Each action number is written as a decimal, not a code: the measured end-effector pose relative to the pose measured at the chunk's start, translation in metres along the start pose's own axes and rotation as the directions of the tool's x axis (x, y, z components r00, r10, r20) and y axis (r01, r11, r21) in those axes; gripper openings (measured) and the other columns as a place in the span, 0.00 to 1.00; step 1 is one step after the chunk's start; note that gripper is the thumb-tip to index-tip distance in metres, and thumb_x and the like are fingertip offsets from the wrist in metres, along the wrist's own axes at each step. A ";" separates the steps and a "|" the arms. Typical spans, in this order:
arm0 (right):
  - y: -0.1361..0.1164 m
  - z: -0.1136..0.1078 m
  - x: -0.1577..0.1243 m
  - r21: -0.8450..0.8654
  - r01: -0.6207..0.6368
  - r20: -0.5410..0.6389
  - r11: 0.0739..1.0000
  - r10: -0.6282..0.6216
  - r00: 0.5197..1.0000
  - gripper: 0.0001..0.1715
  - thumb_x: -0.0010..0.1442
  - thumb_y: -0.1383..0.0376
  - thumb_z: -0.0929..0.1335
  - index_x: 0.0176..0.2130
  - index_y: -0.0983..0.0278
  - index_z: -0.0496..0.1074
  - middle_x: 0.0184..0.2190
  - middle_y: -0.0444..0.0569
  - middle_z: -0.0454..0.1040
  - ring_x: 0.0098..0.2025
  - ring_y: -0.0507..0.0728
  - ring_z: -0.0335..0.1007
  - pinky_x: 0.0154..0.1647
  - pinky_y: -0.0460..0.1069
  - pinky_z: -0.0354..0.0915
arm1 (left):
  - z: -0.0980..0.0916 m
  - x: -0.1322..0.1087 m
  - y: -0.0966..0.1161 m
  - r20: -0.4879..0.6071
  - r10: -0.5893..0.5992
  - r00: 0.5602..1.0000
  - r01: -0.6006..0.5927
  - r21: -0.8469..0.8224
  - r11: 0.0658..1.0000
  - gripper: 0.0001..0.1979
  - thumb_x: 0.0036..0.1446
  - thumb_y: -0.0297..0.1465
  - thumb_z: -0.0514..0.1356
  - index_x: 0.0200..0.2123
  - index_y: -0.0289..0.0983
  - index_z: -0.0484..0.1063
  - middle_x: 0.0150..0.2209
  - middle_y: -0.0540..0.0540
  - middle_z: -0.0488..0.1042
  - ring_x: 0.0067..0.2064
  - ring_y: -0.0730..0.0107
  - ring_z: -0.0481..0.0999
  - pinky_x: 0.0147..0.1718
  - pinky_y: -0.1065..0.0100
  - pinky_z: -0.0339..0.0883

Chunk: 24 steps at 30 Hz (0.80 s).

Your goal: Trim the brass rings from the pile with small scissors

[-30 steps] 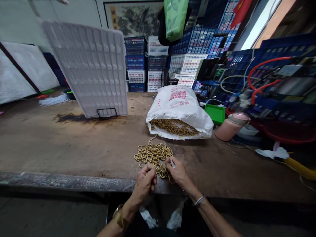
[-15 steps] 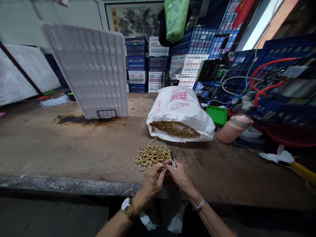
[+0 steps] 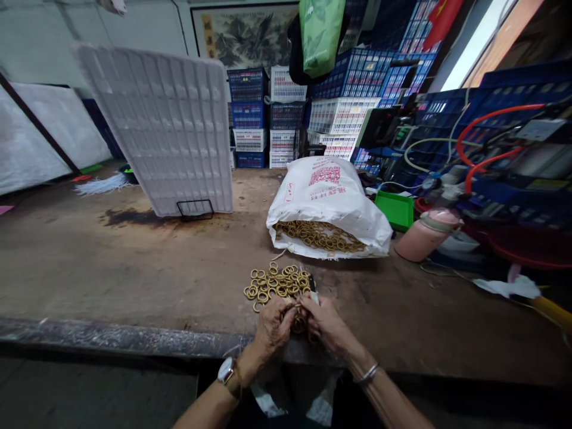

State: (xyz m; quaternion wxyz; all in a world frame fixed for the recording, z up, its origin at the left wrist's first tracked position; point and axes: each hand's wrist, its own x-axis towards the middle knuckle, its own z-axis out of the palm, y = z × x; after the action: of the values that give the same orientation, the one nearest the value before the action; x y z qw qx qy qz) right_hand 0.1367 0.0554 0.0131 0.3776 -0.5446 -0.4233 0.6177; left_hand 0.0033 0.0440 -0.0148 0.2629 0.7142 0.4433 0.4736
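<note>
Close to the table's front edge, my left hand [image 3: 271,328] and my right hand [image 3: 329,325] are closed and nearly meet at the fingertips. My left thumb and fingers pinch a brass-coloured ring [image 3: 297,305]. Out of my right hand sticks a small tool [image 3: 313,292] with a dark end and a pale part; its kind is unclear, and my fingers cover the rest. A loose pile of brass-coloured rings [image 3: 272,281] lies just beyond my hands, with more rings under them, partly hidden. Behind the pile, a white woven sack [image 3: 313,190] lies on its side, its mouth facing me, full of rings.
On the wooden table [image 3: 111,268], a ribbed pale panel [image 3: 170,137] stands in a black wire holder at the left. To the right are a green tray [image 3: 395,210], a pink bottle [image 3: 426,235] and orange hoses [image 3: 469,140]. Stacked crates [image 3: 248,113] line the back.
My fingertips have shifted slightly, and the ring between them shows more plainly now. The small tool in my right hand has tilted and sits a little lower. The view has moved slightly.
</note>
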 end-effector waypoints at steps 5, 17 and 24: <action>0.008 -0.001 0.009 -0.331 0.236 -0.067 0.914 -0.272 0.960 0.15 0.47 0.56 0.63 0.18 0.64 0.58 0.15 0.37 0.53 0.18 0.45 0.47 0.18 0.42 0.47 | -0.001 0.002 0.004 -0.007 -0.023 1.000 0.024 0.050 0.998 0.06 0.52 0.25 0.53 0.27 0.36 0.69 0.26 0.48 0.69 0.30 0.71 0.66 0.31 0.69 0.60; 0.013 0.001 0.013 -0.529 0.276 -0.097 0.803 -0.381 0.920 0.16 0.51 0.55 0.60 0.20 0.64 0.60 0.17 0.39 0.57 0.21 0.48 0.51 0.22 0.43 0.50 | -0.004 0.004 0.002 -0.014 -0.077 0.997 0.078 0.039 0.996 0.05 0.52 0.26 0.53 0.28 0.36 0.69 0.27 0.47 0.69 0.31 0.70 0.66 0.32 0.69 0.59; 0.004 0.004 0.008 -0.487 0.283 -0.067 0.826 -0.359 0.931 0.15 0.51 0.56 0.60 0.21 0.64 0.60 0.17 0.40 0.59 0.21 0.48 0.53 0.22 0.43 0.52 | -0.007 0.004 0.018 0.146 -0.383 0.912 0.407 -0.435 0.803 0.06 0.52 0.31 0.53 0.26 0.36 0.65 0.21 0.54 0.63 0.22 0.78 0.61 0.23 0.75 0.57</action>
State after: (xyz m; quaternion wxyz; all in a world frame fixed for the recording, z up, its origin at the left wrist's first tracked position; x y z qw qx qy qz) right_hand 0.1314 0.0611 0.0071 0.3652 -0.5869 -0.6150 0.3794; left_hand 0.0043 0.0387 0.0041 0.5270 0.5362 0.4515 0.4805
